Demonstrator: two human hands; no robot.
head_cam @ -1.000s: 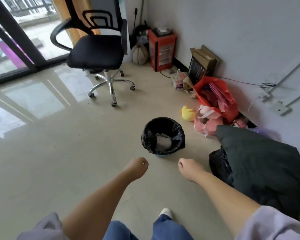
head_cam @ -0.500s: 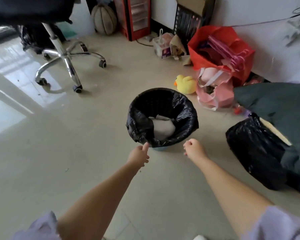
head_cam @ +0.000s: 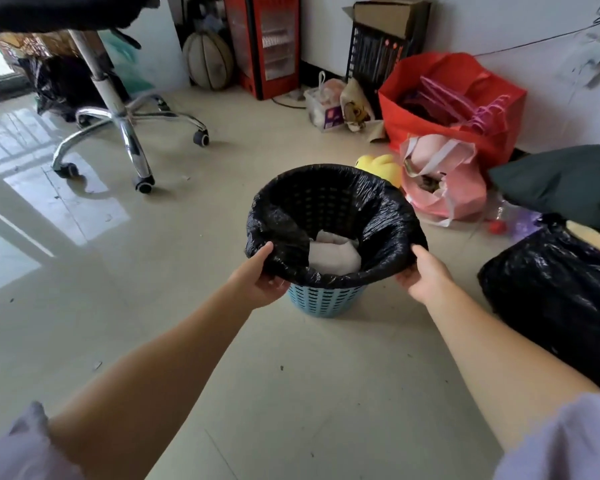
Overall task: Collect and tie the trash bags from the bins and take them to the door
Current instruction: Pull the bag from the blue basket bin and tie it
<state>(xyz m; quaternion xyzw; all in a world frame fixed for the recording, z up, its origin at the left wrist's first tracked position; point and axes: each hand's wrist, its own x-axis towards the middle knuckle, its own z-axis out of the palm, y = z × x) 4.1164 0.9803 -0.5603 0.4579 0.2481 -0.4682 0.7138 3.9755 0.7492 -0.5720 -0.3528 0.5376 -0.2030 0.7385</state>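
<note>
Small pale-blue perforated plastic bin (head_cam: 321, 301), mid-floor, lined with a crinkled black plastic trash bag (head_cam: 329, 216) (pale crumpled waste inside). Left hand (head_cam: 262, 277) and right hand (head_cam: 421, 275), empty half a second ago, now pinch the bag's folded rim; lifting-out can begin.

Both bare forearms reach forward and slightly inward from pale lilac sleeves (head_cam: 568, 441) pushed up near the elbows. The left hand (head_cam: 260, 278) is palm-in with its thumb lying on top and the fingers curled underneath, pinching what it holds at the near left side. The right hand (head_cam: 425, 273) mirrors it at the near right side, thumb up and over the edge, its fingers tucked below and mostly hidden, so its grip seems closed rather than loose.
</note>
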